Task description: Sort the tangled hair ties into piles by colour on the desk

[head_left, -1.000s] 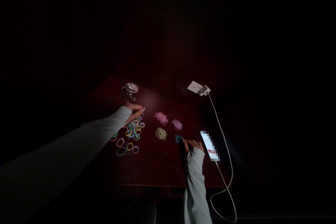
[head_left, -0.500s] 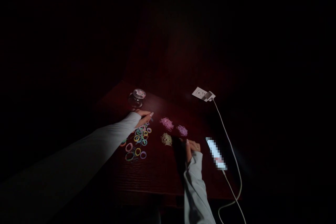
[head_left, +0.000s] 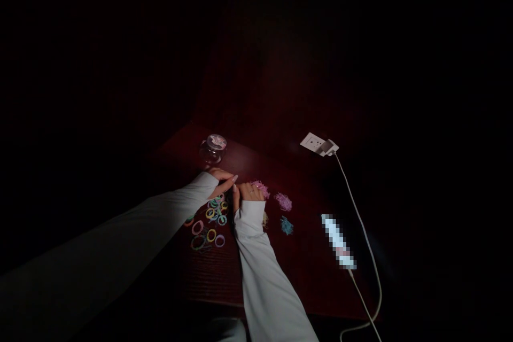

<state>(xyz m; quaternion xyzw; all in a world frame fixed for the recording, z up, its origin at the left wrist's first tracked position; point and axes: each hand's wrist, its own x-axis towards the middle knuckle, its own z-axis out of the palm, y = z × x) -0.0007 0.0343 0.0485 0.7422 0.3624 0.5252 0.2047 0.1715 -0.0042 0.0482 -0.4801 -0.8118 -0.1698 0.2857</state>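
My left hand (head_left: pixel 220 177) reaches in over the far end of a heap of small coloured ring-shaped bands (head_left: pixel 211 235), its thumb and fingers pinched. Against its fingertips comes my right hand (head_left: pixel 248 192), also with fingers drawn together. Whatever lies between them is too small and dark to name. Right of the hands are piles of tiny strands that look like loose elastic bands: a pink pile (head_left: pixel 262 188), partly covered by my right hand, a purple pile (head_left: pixel 284 202) and a blue pile (head_left: pixel 286 225). Only a sliver of a yellow pile (head_left: pixel 265 219) shows beside my right cuff.
A lidded glass jar (head_left: pixel 213 150) stands beyond my left hand on the dark red table (head_left: pixel 216 278). To the right, a phone (head_left: pixel 339 241) with a blurred screen is on a white cable (head_left: pixel 363 224). The cable runs to a plug in a white socket (head_left: pixel 312 142).
My right hand has moved left from beside the yellow pile to meet my left hand, uncovering the blue pile. My left hand stays pinched; the bluish bit at its fingertips is no longer distinct.
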